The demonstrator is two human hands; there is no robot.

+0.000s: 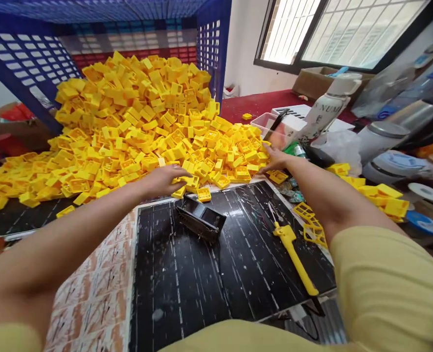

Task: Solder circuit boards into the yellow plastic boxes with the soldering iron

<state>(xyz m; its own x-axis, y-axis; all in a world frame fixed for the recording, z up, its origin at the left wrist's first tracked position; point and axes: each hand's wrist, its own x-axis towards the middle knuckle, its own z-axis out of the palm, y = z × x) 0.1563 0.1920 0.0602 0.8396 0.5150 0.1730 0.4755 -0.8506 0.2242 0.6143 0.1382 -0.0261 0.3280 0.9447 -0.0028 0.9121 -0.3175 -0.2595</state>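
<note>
A large heap of yellow plastic housings (pixel 153 122) spills out of a blue crate onto the work surface. My left hand (pixel 165 180) reaches to the heap's front edge, fingers stretched out and thumb apart, close to a few loose housings. At the heap's right end is my right hand (pixel 276 159), its fingers spread against the outermost pieces; I cannot see it gripping any. Between my arms, a black plastic device (pixel 200 218) lies tilted on a black panel (pixel 187 274). A yellow-handled soldering iron (pixel 293 254) rests on the panel's right side.
The blue crate (pixel 221 54) lies on its side behind the heap. To the right stand a white bottle (pixel 328 110), a clear plastic tub (pixel 265 122) and more yellow pieces (pixel 385 200). Yellow lattice frames (pixel 309 222) lie at the panel's right edge.
</note>
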